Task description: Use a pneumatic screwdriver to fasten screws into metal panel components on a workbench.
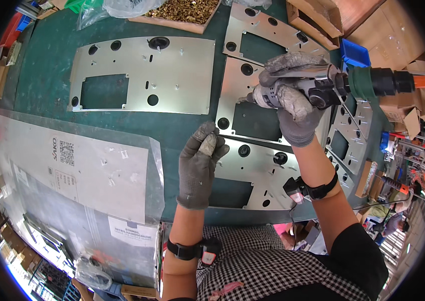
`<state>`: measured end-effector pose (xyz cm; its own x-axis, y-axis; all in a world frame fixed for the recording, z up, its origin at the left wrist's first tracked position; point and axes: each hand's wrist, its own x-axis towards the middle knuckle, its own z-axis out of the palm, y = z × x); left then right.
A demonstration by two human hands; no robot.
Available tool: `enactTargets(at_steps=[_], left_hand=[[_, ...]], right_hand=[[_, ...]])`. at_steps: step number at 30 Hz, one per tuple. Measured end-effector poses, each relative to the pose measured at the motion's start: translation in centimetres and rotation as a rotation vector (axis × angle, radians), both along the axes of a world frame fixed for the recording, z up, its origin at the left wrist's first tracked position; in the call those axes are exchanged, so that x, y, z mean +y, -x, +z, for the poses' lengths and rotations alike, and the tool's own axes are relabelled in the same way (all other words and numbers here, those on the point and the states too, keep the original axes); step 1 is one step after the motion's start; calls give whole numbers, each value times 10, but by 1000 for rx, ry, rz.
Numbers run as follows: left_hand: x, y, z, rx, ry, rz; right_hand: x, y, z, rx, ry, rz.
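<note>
My right hand, in a grey glove, is wrapped round a handheld power driver with a metal lever along its body. Its narrow nose points left, over a metal panel with a rectangular cutout and black grommets. My left hand, gloved too, has its fingers curled and pinched together near the corner of a nearer panel; whatever they hold is hidden. Another panel of this kind lies to the left, bearing several small upright studs, grommets and a cutout.
Green matting covers the table. A shallow box of small brass-coloured parts stands at the back, beside plastic bags. A blue bin and cardboard boxes are back right. Plastic-wrapped sheet lies left; more panels right.
</note>
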<state>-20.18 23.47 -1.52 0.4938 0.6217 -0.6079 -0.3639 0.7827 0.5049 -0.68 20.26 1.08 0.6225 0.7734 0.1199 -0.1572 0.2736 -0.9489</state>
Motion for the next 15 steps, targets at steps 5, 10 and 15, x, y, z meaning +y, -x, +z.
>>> enactTargets(at_steps=[5,10,15], left_hand=[[-1,8,-9,-29,-16,-34],[-4,8,-16,-14,-13,-54],[-4,3,-12,-28,45,-124]], right_hand=[[-1,-17,-28,280,-259,355],[1,-6,-27,104,-71,201],[6,12,30,322,-450,329]])
